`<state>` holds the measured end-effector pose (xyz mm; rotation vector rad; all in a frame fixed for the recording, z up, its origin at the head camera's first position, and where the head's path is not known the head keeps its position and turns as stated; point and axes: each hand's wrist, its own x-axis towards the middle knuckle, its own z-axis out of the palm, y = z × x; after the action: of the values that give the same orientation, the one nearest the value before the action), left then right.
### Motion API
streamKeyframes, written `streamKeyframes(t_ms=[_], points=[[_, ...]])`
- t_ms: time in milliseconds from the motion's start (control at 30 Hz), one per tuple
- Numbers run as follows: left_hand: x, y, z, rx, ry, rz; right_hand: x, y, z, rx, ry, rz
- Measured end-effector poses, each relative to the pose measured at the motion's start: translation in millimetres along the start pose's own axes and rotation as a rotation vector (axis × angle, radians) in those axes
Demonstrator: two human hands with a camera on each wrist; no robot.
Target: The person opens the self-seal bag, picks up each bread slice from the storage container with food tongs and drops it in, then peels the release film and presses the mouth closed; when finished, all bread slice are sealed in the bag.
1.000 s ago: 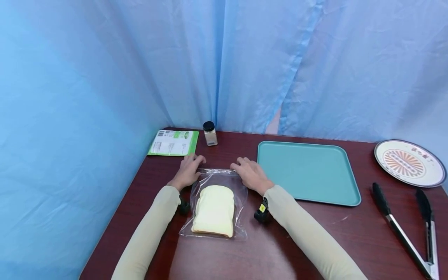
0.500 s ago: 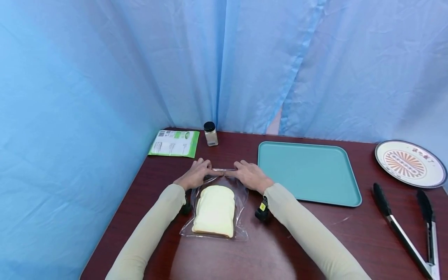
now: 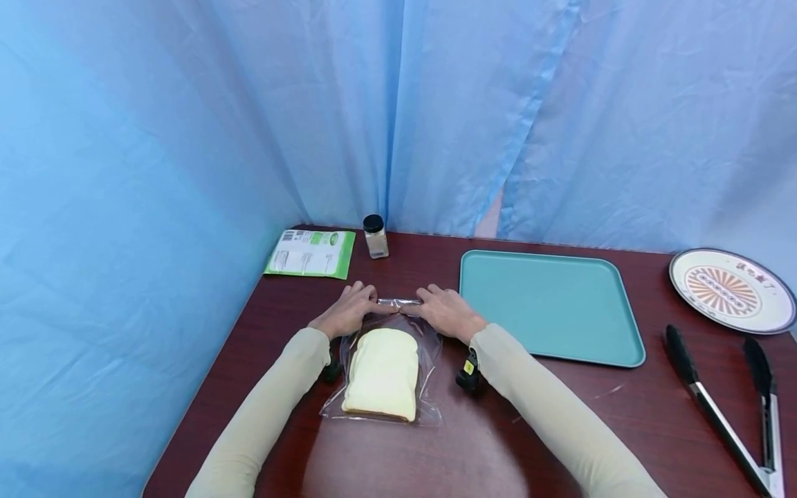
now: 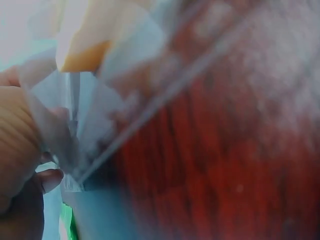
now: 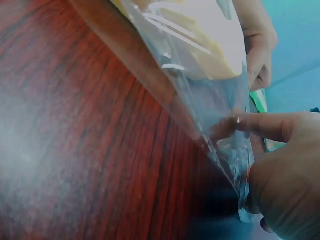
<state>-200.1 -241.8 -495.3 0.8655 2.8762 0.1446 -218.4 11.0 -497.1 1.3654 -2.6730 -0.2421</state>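
Observation:
White sliced bread (image 3: 381, 373) lies flat inside a clear plastic bag (image 3: 429, 408) on the table, with the bag's far end away from the person. My left hand (image 3: 350, 312) pinches the left part of that far end, its thumb stretched inward. From the other side, my right hand (image 3: 447, 315) pinches the same end, and the two thumbs nearly meet at the middle. In the right wrist view, the fingers of the right hand (image 5: 287, 170) grip the gathered film of the bag. Blurred film hides part of the left hand's fingertips in the left wrist view.
A teal tray (image 3: 551, 308) lies right of the hands. Farther right are a round patterned plate (image 3: 725, 294) and spread tongs (image 3: 716, 415). A black-capped jar (image 3: 376, 238) and a green-white packet (image 3: 310, 253) sit at the back left, before blue curtains (image 3: 436, 124).
Both hands have come inward from the bag's far corners, and their thumbs have moved together at the middle of its end. Over the last half second the hands have barely moved.

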Motion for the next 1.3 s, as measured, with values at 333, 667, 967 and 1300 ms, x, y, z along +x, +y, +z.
streamKeyframes(t_ms=[333, 667, 967, 1300], points=[[-10.4, -4.4, -2.2, -0.019, 0.032, 0.002, -13, 9, -0.9, -0.011, -0.008, -0.009], [-24.7, -15.9, -3.3, -0.046, 0.052, -0.048, -24, 15, -6.2, -0.013, -0.018, -0.029], [-34.1, -22.8, -5.3, -0.045, 0.072, -0.077, -28, 21, -10.0, 0.015, -0.108, 0.033], [-44.5, -31.9, -3.5, -0.046, 0.089, -0.110, -34, 29, -12.4, 0.003, -0.106, 0.051]])
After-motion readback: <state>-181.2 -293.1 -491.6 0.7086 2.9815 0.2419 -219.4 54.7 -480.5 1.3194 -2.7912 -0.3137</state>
